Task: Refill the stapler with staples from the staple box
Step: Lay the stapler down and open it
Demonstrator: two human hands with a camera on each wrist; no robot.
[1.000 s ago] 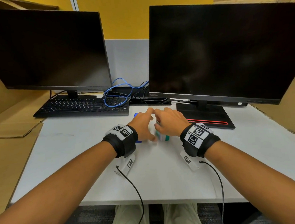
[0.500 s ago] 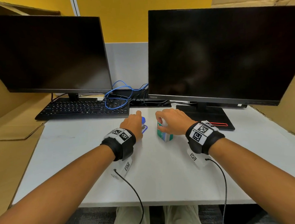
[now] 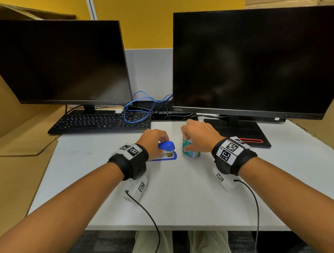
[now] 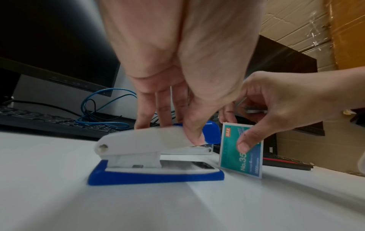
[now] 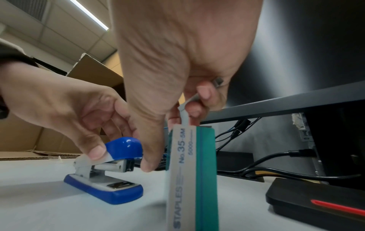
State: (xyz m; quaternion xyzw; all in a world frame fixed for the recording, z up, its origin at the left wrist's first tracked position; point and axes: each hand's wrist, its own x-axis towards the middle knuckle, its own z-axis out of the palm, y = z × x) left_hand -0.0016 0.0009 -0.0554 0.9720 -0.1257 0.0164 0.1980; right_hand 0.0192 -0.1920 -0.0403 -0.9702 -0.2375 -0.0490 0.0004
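Note:
A blue and white stapler (image 3: 166,152) lies on the white table (image 3: 184,192) with its nose toward the staple box. My left hand (image 3: 162,141) grips its top arm (image 4: 150,140), thumb on the near side and fingers on the far side. Just to its right a teal staple box (image 3: 190,153) stands on end. My right hand (image 3: 184,141) holds it, thumb (image 4: 245,143) pressed on the front face and fingers pinching the raised grey top flap (image 5: 187,106). The inside of the box is hidden.
Two dark monitors (image 3: 255,61) stand behind the hands. The right one's black base with a red stripe (image 3: 247,136) is close to the box. A black keyboard (image 3: 101,122) and tangled blue cable (image 3: 138,108) lie at the back left. Cardboard (image 3: 19,148) borders the table.
My left hand has left the box and moved left onto the stapler, taking hold of its top arm. My right hand has kept hold of the box.

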